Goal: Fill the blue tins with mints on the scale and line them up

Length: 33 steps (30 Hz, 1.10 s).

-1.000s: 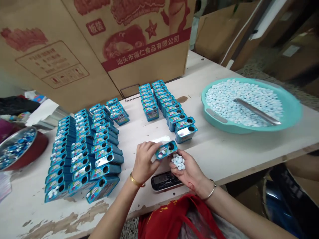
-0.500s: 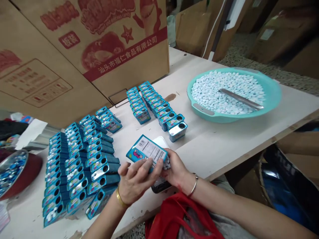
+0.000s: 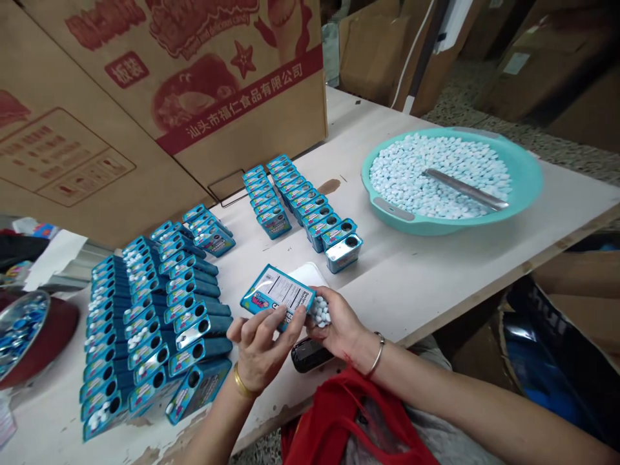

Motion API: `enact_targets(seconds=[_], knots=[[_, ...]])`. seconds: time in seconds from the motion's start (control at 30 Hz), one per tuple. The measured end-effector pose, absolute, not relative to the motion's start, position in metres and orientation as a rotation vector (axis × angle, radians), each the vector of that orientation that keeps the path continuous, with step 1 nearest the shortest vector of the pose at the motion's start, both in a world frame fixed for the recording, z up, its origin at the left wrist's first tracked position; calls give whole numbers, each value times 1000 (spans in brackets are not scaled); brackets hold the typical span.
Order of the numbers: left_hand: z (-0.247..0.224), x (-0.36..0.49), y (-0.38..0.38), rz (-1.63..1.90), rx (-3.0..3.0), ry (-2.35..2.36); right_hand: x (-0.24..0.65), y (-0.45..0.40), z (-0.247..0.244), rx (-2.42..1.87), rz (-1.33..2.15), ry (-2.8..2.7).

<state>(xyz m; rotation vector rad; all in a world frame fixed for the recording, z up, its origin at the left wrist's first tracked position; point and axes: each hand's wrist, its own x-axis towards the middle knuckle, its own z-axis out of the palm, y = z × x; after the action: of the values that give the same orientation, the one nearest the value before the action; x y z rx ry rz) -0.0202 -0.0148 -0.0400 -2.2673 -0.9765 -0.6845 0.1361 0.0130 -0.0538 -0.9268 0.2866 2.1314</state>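
Note:
My left hand [image 3: 264, 349] grips a flat blue candy tin [image 3: 276, 290] lying on its side, printed back up. Its right end meets my right hand [image 3: 341, 323], which is cupped around a small heap of white candies [image 3: 320, 312]. Whether the right fingers also touch the tin is partly hidden. Under the hands sit a white flat item [image 3: 312, 272] and a black device [image 3: 309, 354], mostly covered. Left of my hands stand packed rows of blue tins [image 3: 188, 284] with round holes on top, some with white candies on them.
More tins [image 3: 310, 210] stand in two rows at mid-table. A turquoise basin [image 3: 411, 223] of white candies holds a metal scoop [image 3: 465, 188] at the right. A large cardboard box [image 3: 271, 129] rises behind. A red bowl [image 3: 55, 339] of shiny blue pieces sits far left.
The tin has shifted slightly left and down with my left hand. More of the white candies in my right palm now show, and more of the black device.

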Motion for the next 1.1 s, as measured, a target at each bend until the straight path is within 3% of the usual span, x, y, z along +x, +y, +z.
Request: enact_targets(seconds=[0.43, 0.63, 0.83, 0.97, 1.1], knots=[[-51, -18, -20, -803, -2206, -1028, 133, 11, -55, -933, 2148, 264], [-53, -13, -17, -1008, -2402, -1467, 140, 9, -57, -906, 2115, 225], [-67, -12, -5, -1446, -2557, -2044, 164, 0, -64, -853, 2126, 130], [-77, -15, 0, -1586, -2605, -2090, 190, -1, -60, -898, 2069, -2], [-81, -20, 3, -1490, -2618, -2116, 234, 31, -40, -1035, 1875, -254]])
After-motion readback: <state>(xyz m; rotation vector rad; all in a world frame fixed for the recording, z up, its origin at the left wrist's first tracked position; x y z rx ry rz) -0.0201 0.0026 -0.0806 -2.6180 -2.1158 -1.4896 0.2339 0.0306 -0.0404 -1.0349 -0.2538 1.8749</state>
